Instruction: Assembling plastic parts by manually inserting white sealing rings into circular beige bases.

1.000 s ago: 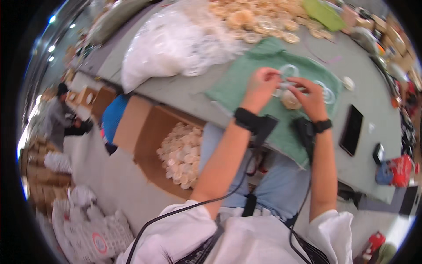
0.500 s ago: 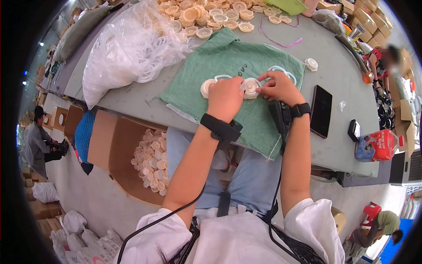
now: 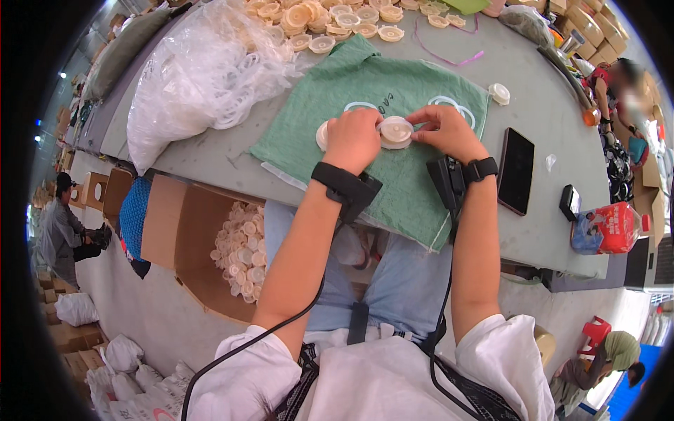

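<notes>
Between my two hands is a round off-white plastic lid, pinched at its rim from both sides just above a green woven cloth. My left hand is closed on the lid's left edge, its fingertips partly hidden. The thumb and fingers of my right hand grip the right edge. A second pale lid lies half hidden beside my left hand. Thin white rings rest on the cloth beyond my right hand, and another white ring shows behind my left hand.
A clear bag of white rings sits at the left, with a heap of lids at the back. A phone, a small black case and a red-labelled bottle stand right. Below the table edge is a carton of lids.
The lid between my hands is tipped more and sits slightly further left and higher. Both hands have shifted slightly with it, and the view has moved a little.
</notes>
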Demonstrator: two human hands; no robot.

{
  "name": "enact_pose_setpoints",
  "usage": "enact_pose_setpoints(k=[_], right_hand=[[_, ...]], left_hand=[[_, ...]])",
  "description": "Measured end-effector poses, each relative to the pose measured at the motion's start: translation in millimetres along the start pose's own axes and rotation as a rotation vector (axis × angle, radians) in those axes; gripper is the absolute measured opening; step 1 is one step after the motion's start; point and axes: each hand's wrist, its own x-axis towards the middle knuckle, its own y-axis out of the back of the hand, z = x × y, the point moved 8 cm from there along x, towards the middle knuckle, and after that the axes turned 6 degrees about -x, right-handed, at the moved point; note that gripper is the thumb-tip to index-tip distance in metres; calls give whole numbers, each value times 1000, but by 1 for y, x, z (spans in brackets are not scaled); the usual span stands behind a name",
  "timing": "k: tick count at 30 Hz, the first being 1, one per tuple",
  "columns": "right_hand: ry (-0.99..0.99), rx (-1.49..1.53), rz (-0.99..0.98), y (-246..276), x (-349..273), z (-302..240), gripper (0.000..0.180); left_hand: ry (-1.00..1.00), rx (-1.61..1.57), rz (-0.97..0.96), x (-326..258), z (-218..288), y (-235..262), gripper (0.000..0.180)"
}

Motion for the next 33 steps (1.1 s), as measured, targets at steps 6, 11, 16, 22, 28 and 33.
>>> enact_pose_setpoints(k=[6,11,16,22,28,33], right_hand=[[-46,-73,-14,0,2,-1,29],[-76,45,69,3,2,5,24],[-121,73,56,0,4,9,25],[-167,86,137,1,8,15,19],[-177,21,225,-5,11,15,14],[-236,150,250,3,8,29,15]], left_hand=[[21,-223,-88,24,-19,1,27],[96,-343,-286,42,-22,-7,23],[191,-361,-402,50,-24,-14,16],[236,-293,-404,53,-18,-15,18],[95,61,-225,60,-20,-11,36],[44,-142,-14,40,5,9,33]])
